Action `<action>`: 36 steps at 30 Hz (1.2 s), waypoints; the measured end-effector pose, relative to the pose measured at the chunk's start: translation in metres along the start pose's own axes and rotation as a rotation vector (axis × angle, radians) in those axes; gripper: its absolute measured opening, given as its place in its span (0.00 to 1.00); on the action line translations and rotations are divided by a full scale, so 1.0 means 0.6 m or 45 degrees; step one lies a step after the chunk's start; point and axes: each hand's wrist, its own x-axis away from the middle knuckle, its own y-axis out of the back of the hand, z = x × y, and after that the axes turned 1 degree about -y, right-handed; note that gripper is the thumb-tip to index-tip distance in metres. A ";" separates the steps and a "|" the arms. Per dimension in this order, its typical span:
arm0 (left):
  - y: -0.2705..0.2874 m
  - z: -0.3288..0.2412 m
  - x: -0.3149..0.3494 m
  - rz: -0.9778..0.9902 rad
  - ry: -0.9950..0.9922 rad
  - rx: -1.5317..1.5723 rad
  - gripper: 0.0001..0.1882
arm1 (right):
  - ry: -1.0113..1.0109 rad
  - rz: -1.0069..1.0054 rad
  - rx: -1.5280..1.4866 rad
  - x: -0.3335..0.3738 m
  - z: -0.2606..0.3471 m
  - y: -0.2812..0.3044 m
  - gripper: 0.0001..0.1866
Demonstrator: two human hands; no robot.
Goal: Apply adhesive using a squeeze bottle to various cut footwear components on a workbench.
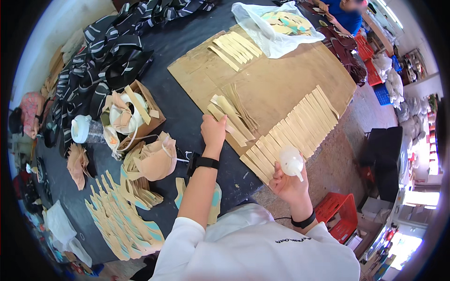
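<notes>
My right hand [289, 188] is wrapped round a small translucent white squeeze bottle [291, 161] and tilts it so its thin nozzle points down. My left hand [214, 133] pinches the end of a beige strip [236, 135] on a loose pile. More thin strips [241, 107] fan out beside that pile. Under them lies a large brown board [281, 79]. A long overlapping row of flat beige strips [300, 124] runs along the board's near right edge, close below the bottle. At the board's far side a smaller group of strips [236, 47] is laid out.
A white plastic bag [248, 18] with cut pieces lies at the far edge. Left are a cardboard box [152, 114], a clear jar [86, 129], striped dark straps [110, 56] and rows of beige-and-teal pieces [122, 218]. A red crate [337, 215] stands right; a person in blue [344, 16] sits far right.
</notes>
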 end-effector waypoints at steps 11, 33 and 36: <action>-0.002 -0.025 0.014 -0.339 -0.022 -0.033 0.16 | -0.103 -0.032 0.036 -0.011 0.056 0.000 0.26; -0.078 -0.101 -0.003 -0.536 0.100 -0.230 0.13 | -0.423 0.074 0.293 -0.067 0.352 -0.012 0.26; -0.075 -0.087 0.001 -0.637 0.010 -0.225 0.12 | -0.422 0.048 0.261 -0.067 0.357 -0.015 0.27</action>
